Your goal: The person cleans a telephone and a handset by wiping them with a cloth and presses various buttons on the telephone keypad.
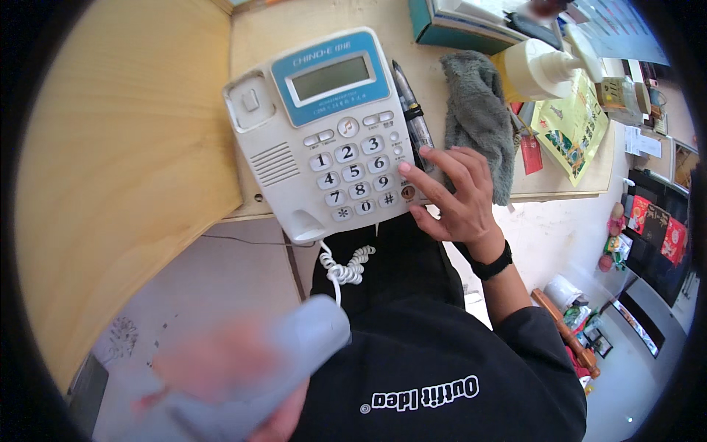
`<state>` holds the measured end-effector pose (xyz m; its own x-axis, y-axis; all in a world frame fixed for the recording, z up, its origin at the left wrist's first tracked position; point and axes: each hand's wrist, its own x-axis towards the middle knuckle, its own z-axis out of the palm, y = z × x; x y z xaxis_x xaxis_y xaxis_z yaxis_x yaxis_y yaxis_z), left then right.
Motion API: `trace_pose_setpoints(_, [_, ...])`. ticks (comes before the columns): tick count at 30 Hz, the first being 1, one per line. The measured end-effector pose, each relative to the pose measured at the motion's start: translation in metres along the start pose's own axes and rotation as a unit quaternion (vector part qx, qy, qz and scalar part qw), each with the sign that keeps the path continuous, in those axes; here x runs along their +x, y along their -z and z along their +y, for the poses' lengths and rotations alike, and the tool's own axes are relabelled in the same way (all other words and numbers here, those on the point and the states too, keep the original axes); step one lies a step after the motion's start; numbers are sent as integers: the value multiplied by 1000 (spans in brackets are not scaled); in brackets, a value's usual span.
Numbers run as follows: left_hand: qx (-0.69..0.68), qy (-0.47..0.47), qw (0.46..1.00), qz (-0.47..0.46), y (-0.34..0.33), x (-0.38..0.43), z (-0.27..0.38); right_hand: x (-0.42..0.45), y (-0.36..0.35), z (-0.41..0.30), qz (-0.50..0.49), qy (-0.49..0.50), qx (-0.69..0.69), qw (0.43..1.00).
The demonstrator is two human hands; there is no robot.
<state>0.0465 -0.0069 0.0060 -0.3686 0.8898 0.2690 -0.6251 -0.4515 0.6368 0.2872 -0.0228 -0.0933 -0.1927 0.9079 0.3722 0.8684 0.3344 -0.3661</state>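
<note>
A white corded telephone base [281, 166] with a blue panel and grey display lies on the wooden desk, its handset cradle bare. My left hand [221, 359], blurred and close to the camera, is wrapped around the pale telephone handset [309, 337]. A white coiled cord [348, 271] hangs from the base's near edge and runs to the handset. My right hand [455, 193], with a black band on the wrist, rests at the base's right edge, fingers apart. Its index fingertip is by the small buttons right of the number keys. Pens bound with a black band [411, 110] lie beside the base.
A wooden panel [127, 110] rises at the left. Right of the pens lie a grey cloth [478, 121], a pump bottle [530, 69], a yellow-green packet [574, 127] and a glass jar [618, 99]. A teal box [464, 36] stands at the back. A thin dark cable [248, 241] hangs below the desk edge.
</note>
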Motion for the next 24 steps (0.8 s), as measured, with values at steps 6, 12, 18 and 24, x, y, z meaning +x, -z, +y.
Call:
trace_pose_setpoints(6, [-129,-92,975,-158,-21,6,-36,-4,-4,1,-5,-3,-27,1000])
trace_pose_setpoints(12, [-165,-144,966,-138,-10,7,-55,-1,-11,2,7,18,-50,999])
trace_pose_setpoints(18, [-184,-54,970,-148,5,10,-44,-6,-11,7,8,5,-26,1000])
trace_pose_setpoints(24, [-82,82,979,-166,15,13,-5,-5,-12,4,12,7,-39,999])
